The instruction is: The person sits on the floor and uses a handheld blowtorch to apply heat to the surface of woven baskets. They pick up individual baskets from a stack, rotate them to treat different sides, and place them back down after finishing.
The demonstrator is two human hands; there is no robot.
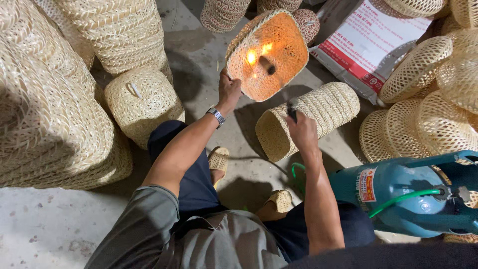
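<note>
The left hand (229,89) grips the rim of a woven basket (271,52); the right hand (300,130) closes around a torch (289,102) flaming just inside it.

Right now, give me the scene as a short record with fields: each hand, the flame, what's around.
left hand: grips the rim of a woven basket, tilted so its inside faces the camera
right hand: holds a dark torch handle aimed into that basket
flame: burning inside the basket, which glows orange
gas: blue cylinder at right with a green hose
floor: one basket lying on its side under the hands
surroundings: stacked baskets at left and right; printed sack behind
</note>
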